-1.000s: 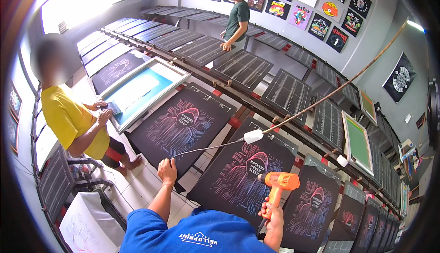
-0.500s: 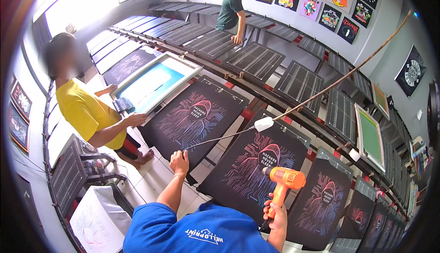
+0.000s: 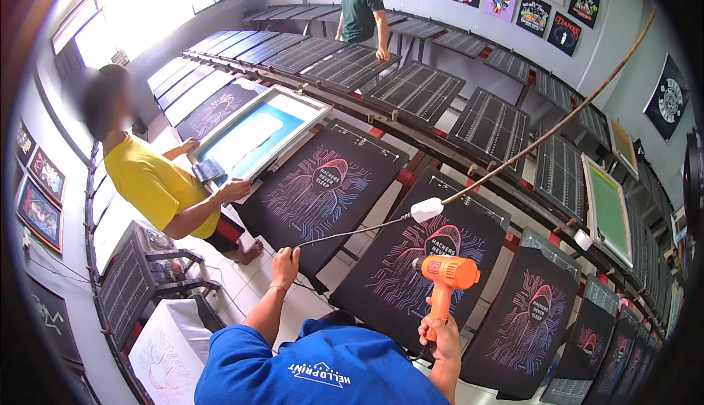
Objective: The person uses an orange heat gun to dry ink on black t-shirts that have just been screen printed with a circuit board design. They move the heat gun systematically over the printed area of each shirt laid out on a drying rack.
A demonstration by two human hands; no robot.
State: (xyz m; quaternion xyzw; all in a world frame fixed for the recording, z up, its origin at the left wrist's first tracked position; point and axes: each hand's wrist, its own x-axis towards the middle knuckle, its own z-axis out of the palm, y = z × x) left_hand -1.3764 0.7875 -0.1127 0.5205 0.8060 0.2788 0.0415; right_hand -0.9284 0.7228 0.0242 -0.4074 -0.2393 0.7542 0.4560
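My right hand (image 3: 441,337) grips the handle of an orange heat gun (image 3: 453,273), its nozzle pointing left above a black T-shirt (image 3: 381,288) stretched on a board. That shirt bears a red and blue hooded-figure print, partly hidden behind the gun. Off to the left, my left hand (image 3: 285,264) is closed at the end of a thin dark power cord (image 3: 352,233). The cord runs up to a white socket (image 3: 427,209), which hangs at the tip of a long wooden stick (image 3: 557,128). Another printed black shirt (image 3: 312,192) lies just beyond my left hand.
At left, a person in a yellow shirt (image 3: 150,178) holds a framed screen (image 3: 293,137) with blue mesh. A person in dark green (image 3: 359,13) stands behind the far boards. More printed shirts (image 3: 532,317) line the right. A green screen (image 3: 607,211) leans at far right.
The view has shifted slightly, so the scene sits farther right. The heat gun has moved left and a little up over the shirt. The person in green has moved left and straightened.
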